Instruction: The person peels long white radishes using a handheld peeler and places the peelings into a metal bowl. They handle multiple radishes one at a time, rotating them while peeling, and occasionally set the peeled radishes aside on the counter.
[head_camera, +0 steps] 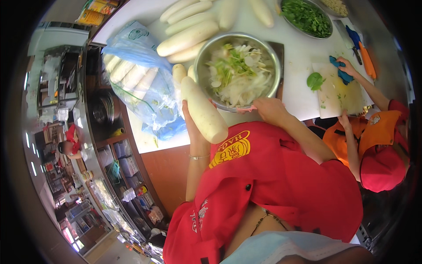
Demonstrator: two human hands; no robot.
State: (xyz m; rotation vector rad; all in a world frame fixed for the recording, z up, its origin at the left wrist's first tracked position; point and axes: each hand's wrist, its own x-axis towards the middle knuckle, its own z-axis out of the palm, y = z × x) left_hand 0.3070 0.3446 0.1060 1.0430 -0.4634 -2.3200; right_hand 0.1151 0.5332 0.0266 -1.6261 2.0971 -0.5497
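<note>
My left hand (pixel 194 123) grips a large peeled white radish (pixel 203 110), held slanting close to my apron. My right hand (pixel 272 110) is closed around a pink peeler (pixel 246 108) by the near rim of a steel bowl (pixel 201 77). Inside the bowl lie pale peelings (pixel 239 90) and cut green stem tops (pixel 234 59). Another radish (pixel 179 72) shows just beyond the held one. My right hand's fingers partly hide the peeler.
Several radishes (pixel 188 36) lie beyond the bowl, more in a blue plastic bag (pixel 132 43) at left. At right, a co-worker's hand (pixel 347 67) holds a blue cloth (pixel 344 76) over a cutting board (pixel 324 95). A knife (pixel 357 56) and chopped greens (pixel 306 16) lie farther back.
</note>
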